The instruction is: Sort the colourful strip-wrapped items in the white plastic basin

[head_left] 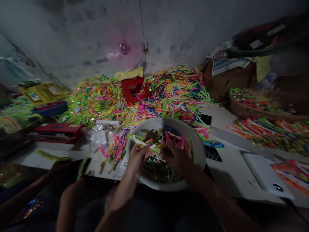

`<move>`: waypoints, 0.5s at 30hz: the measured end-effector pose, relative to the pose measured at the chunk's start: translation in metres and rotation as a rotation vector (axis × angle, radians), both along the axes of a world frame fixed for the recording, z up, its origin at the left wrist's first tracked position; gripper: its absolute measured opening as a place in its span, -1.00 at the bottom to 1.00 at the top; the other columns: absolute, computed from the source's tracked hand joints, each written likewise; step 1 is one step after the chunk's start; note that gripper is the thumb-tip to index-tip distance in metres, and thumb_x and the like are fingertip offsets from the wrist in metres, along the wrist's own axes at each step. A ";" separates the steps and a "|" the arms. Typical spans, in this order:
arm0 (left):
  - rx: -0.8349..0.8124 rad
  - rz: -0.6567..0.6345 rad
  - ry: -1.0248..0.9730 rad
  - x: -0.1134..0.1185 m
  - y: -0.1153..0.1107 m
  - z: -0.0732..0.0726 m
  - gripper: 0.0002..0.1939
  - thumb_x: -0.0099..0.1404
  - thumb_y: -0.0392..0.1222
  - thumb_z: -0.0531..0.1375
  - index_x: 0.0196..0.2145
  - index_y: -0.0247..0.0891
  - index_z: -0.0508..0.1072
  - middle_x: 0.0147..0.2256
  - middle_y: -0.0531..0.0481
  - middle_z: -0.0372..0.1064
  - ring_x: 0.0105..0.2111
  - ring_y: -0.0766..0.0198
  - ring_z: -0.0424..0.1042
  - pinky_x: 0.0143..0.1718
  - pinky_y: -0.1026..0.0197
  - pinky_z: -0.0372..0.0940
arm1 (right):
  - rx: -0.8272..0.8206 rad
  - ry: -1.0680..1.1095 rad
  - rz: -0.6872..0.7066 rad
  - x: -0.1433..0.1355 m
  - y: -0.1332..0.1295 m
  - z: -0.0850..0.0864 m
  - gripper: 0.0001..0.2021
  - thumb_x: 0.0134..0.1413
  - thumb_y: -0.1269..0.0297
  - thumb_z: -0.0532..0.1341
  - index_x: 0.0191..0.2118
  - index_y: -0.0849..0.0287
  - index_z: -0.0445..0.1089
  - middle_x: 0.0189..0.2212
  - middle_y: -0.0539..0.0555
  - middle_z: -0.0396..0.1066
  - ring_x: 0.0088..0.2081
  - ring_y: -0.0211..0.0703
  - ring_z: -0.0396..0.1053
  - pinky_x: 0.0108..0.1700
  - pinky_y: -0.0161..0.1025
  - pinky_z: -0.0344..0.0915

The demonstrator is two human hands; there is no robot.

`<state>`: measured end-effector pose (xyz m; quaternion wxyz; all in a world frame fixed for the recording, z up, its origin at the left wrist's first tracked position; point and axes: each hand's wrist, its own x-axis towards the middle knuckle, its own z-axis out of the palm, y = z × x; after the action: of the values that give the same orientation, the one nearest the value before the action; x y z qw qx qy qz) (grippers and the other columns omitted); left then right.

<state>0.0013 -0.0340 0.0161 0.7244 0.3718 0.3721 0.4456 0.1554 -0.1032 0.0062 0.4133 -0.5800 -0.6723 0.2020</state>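
Sitting in deep shadow at lower left, a co-worker's hands [73, 188] are dim, and what they hold is hard to make out. Beyond them, a yellow plastic stand [47, 93] and round blue bowl [51, 109] blur toward the edge. A red box [56, 132] lies nearer, by a crinkled clear bag [99, 139]. Limp, bright strips [101, 96] heap toward the stained wall [79, 42], hiding the foot of a red plastic frame [129, 96]. At center, the person's left hand [138, 156] grasps a thin white and yellow-green strip [138, 140] above a round, smooth basin [202, 161], whose near rim reaches the front edge of the worktop [227, 182]. Over the basin, the right hand [175, 158] bends its fingers near small white beads [156, 158]; in the shadow, whether it pinches anything cannot be told. Both forearms cover part of the contents. Bare worktop opens between the basin and a flat white device [263, 172] with rounded corners. At far right, a brown basket [246, 108] is cut off by the frame.
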 end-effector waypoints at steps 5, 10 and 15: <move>0.030 -0.027 0.017 -0.001 0.000 0.000 -0.59 0.02 -0.32 0.28 -0.13 -0.20 0.37 -0.20 -0.02 0.46 -0.26 0.22 0.44 -0.28 0.25 0.38 | -0.020 -0.060 -0.017 0.000 -0.002 0.004 -0.88 0.11 0.26 0.06 -0.26 0.14 0.26 -0.43 0.01 0.38 -0.43 -0.23 0.33 -0.37 -0.33 0.17; 0.039 -0.034 0.013 -0.001 0.000 0.000 -0.59 0.04 -0.32 0.27 -0.12 -0.22 0.36 -0.21 -0.05 0.46 -0.22 0.19 0.44 -0.25 0.23 0.37 | 0.000 -0.029 -0.008 0.001 -0.001 0.002 -0.86 0.14 0.23 0.04 -0.25 0.15 0.26 -0.45 0.00 0.37 -0.42 -0.23 0.33 -0.40 -0.35 0.15; 0.043 -0.041 0.025 -0.001 0.002 -0.003 -0.66 0.10 -0.30 0.23 -0.12 -0.21 0.36 -0.19 -0.07 0.45 -0.18 0.19 0.43 -0.25 0.23 0.37 | -0.008 -0.133 -0.042 -0.002 -0.001 0.000 -0.87 0.13 0.25 0.05 -0.27 0.16 0.27 -0.52 -0.02 0.34 -0.52 -0.27 0.27 -0.47 -0.36 0.07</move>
<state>0.0003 -0.0324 0.0132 0.7206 0.4001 0.3637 0.4340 0.1538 -0.1041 0.0062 0.3694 -0.6077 -0.6852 0.1571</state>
